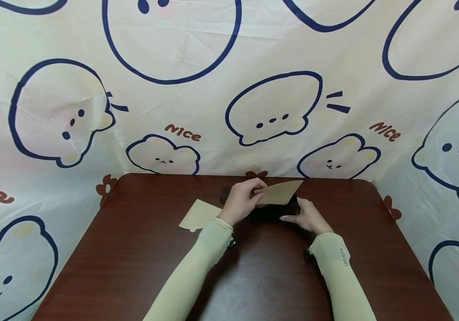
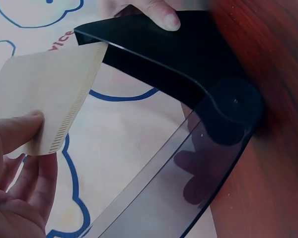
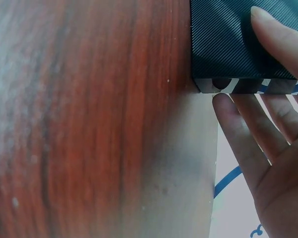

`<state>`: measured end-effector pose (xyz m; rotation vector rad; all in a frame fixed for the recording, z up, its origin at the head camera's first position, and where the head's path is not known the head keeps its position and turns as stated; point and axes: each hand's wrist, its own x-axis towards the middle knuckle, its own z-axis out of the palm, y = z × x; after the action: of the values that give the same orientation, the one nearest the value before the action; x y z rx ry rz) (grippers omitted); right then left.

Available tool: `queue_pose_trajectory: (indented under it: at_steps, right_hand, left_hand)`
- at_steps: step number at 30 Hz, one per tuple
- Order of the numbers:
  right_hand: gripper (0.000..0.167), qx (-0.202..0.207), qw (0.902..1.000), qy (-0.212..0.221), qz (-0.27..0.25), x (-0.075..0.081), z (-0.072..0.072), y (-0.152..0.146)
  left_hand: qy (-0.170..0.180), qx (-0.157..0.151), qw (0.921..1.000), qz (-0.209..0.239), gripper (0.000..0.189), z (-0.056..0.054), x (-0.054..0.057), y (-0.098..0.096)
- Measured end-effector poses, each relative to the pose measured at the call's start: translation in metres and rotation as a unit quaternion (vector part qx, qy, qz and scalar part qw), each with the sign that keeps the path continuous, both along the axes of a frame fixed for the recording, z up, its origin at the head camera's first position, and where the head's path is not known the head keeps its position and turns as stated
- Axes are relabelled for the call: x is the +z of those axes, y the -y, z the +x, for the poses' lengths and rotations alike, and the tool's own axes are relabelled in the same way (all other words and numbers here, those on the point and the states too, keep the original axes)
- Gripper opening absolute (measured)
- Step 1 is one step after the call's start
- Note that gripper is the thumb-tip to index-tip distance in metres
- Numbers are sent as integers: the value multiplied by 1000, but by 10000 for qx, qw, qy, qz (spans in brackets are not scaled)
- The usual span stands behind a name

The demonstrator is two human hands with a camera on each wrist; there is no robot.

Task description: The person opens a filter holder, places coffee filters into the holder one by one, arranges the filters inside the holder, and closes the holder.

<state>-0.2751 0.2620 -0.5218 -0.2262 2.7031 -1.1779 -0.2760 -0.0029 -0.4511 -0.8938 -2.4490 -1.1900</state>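
Note:
A tan cone-shaped coffee filter (image 1: pixel 280 193) is pinched between the thumb and fingers of my left hand (image 1: pixel 240 200). Its crimped seam shows in the left wrist view, where one corner meets the rim of a black filter case (image 2: pixel 159 49). Hinged to this case, a see-through smoky lid (image 2: pixel 164 183) hangs swung open. My right hand (image 1: pixel 309 217) grips the case at its right end. In the right wrist view, the thumb (image 3: pixel 283 47) lies on the case's ridged side, with the fingers across its edge. The inside of the case is mostly hidden.
On the brown wooden table (image 1: pixel 261 276), a second tan paper filter (image 1: pixel 199 215) lies flat, left of my left hand. Behind the table's far edge hangs a cream cloth (image 1: pixel 209 107) printed with cartoon bears, which continues on both sides.

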Motion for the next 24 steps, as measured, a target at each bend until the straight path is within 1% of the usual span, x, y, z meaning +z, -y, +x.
queue_pose_trajectory:
  at_steps: [4, 8, 14, 18, 24]
  right_hand:
    - [52, 24, 10000, -25, 47, 0, 0, 0]
    - [51, 46, 10000, -31, 46, 0, 0, 0]
    - [56, 49, 10000, -33, 67, 1, 0, 0]
    - [53, 3, 10000, -5, 36, 1, 0, 0]
    - [44, -74, 9999, 88, -28, 0, 0, 0]
  left_hand:
    - [-29, 35, 10000, 1, 12, -1, -4, -4]
    - [-29, 48, 9999, 119, 12, -2, -8, -6]
    - [-8, 113, 9996, 248, 14, -4, -13, -10]
    - [82, 94, 9998, 127, 16, -4, -14, -13]
    - [350, 22, 9992, -174, 22, -3, -18, -17]
